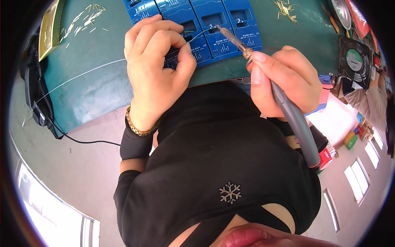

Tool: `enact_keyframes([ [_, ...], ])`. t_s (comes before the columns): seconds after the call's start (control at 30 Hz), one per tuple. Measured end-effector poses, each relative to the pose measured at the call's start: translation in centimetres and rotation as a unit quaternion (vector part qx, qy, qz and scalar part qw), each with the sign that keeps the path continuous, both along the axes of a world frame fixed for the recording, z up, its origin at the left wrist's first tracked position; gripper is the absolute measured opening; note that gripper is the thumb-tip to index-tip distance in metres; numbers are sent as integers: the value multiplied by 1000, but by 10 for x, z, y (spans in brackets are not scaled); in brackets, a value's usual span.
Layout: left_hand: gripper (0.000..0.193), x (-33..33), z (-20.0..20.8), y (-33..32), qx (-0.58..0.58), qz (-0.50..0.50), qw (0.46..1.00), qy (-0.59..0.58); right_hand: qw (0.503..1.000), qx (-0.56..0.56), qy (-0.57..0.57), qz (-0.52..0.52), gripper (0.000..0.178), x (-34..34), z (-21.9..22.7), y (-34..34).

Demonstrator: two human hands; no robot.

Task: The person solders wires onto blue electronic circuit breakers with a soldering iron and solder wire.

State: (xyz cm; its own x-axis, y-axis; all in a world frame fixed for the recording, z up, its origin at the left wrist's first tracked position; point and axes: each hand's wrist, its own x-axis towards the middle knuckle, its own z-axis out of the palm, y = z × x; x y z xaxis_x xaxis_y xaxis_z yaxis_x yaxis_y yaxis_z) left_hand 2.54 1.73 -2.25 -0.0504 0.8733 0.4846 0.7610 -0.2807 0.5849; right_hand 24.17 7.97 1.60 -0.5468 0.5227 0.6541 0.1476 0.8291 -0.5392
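Observation:
A panel of blue circuit boards (222,47) lies at the table's far edge of view, in front of both hands. My left hand (154,64) rests over its left part, thumb and fingertips pinched round a thin solder wire (84,74). The wire trails off to the left, and its free end reaches onto the boards. Wrapped round a grey soldering iron (284,99), my right hand (294,78) is closed near the metal barrel. The iron's tip points at a cutout on the boards, close to the wire's end. Small shiny joints show there.
Thin pin pieces lie scattered (84,22) at the far left and in a heap (286,11) at the far right. A yellow tray (50,26) stands at left, a black fan (354,59) at right. Another person's sleeve (364,101) shows beyond the fan.

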Motion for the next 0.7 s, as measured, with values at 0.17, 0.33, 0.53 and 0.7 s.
enact_keyframes([
  [0.17, 18, 0, 1, 0, 1, 2, 1000, 11, 1000, 8, 2, -14, 21, -9, -5, 0],
  [0.33, 16, 1, 5, -2, -16, 4, 999, 27, 1000, 22, -15, 14, 20, -10, -3, 2],
  [0.53, 14, 4, 9, -1, -34, 14, 999, 22, 999, 23, -36, 23, 20, -8, -1, 1],
  [0.7, 16, 5, 12, 4, -30, 12, 999, -6, 999, 18, -1, -38, 22, 1, 0, -1],
])
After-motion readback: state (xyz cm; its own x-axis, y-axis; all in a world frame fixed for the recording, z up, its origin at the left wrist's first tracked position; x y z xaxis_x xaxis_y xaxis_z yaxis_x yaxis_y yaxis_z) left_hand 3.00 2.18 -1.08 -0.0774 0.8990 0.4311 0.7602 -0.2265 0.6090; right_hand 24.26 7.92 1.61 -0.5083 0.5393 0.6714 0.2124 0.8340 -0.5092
